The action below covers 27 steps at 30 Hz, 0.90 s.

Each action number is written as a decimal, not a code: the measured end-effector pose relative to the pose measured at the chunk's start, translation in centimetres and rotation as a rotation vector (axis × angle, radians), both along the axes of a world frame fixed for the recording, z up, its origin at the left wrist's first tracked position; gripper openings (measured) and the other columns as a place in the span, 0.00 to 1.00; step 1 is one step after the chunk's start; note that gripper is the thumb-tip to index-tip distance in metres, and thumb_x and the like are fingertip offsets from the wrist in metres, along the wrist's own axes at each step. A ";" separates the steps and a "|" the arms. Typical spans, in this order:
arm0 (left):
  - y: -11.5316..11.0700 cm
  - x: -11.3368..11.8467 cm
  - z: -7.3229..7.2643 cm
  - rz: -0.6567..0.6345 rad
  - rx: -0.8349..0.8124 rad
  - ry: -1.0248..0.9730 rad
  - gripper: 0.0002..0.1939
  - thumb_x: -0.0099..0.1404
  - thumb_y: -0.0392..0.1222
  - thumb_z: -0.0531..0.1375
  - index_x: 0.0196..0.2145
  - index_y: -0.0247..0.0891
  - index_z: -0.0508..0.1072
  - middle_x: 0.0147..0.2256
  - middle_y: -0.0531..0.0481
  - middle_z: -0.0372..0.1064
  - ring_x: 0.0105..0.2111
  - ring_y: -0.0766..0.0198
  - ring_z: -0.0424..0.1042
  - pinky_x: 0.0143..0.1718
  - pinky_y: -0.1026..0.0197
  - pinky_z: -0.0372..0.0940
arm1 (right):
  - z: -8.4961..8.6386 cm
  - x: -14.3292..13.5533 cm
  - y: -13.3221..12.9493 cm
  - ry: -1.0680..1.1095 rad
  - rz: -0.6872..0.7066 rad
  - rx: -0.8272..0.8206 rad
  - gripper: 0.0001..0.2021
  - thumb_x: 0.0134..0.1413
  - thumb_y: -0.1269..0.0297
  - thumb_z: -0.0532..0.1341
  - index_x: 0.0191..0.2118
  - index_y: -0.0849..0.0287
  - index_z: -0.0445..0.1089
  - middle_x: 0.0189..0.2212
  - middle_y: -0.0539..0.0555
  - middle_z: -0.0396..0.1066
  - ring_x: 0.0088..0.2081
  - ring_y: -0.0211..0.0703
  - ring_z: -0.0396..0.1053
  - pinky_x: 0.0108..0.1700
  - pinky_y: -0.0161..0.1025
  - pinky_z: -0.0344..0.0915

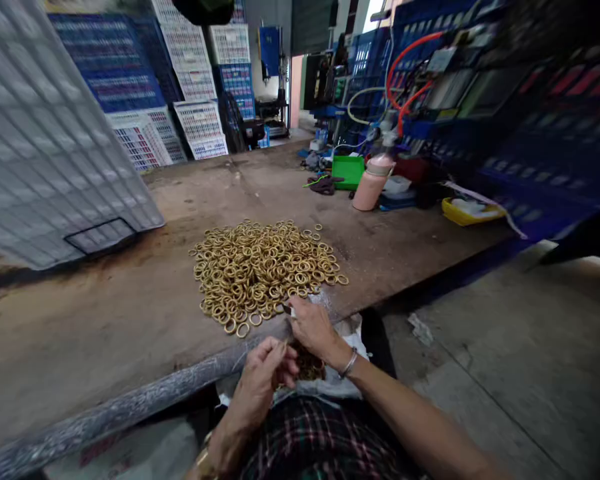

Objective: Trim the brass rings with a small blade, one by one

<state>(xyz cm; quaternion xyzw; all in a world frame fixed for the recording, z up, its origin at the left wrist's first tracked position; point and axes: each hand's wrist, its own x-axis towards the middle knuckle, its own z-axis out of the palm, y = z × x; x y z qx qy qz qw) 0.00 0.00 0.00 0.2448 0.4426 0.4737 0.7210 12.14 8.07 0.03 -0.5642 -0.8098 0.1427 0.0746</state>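
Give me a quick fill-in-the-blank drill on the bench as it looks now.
1. The pile of rings on the table is ____ in colour.
2. The right hand reaches to the ____ edge of the pile.
3. The bracelet sits on the ____ wrist.
4. The pink bottle stands beside a ____ tray.

Missing words: gold; near; right; green
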 end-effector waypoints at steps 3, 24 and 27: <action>0.2 -0.5 0.2 0.120 -0.054 -0.059 0.12 0.53 0.46 0.63 0.26 0.33 0.67 0.26 0.48 0.69 0.22 0.69 0.67 0.18 0.68 0.61 | -0.5 -1.2 0.2 -0.060 -0.041 -0.013 0.10 0.54 0.65 0.54 0.43 0.59 0.60 0.37 0.56 0.72 0.37 0.46 0.69 0.34 0.37 0.55; 2.8 -1.9 -0.3 0.238 0.361 0.584 0.09 0.54 0.40 0.60 0.35 0.38 0.71 0.22 0.56 0.64 0.20 0.70 0.61 0.23 0.67 0.58 | -0.7 0.0 1.7 0.646 -0.078 -0.198 0.03 0.47 0.69 0.53 0.27 0.59 0.62 0.22 0.47 0.63 0.27 0.35 0.60 0.30 0.31 0.53; 3.1 -2.0 -0.6 0.145 0.595 0.765 0.11 0.55 0.37 0.58 0.37 0.39 0.73 0.30 0.51 0.71 0.30 0.64 0.68 0.36 0.63 0.61 | 0.1 0.0 1.2 0.887 -0.097 -0.459 0.02 0.45 0.67 0.53 0.25 0.58 0.61 0.18 0.43 0.58 0.20 0.31 0.54 0.23 0.29 0.51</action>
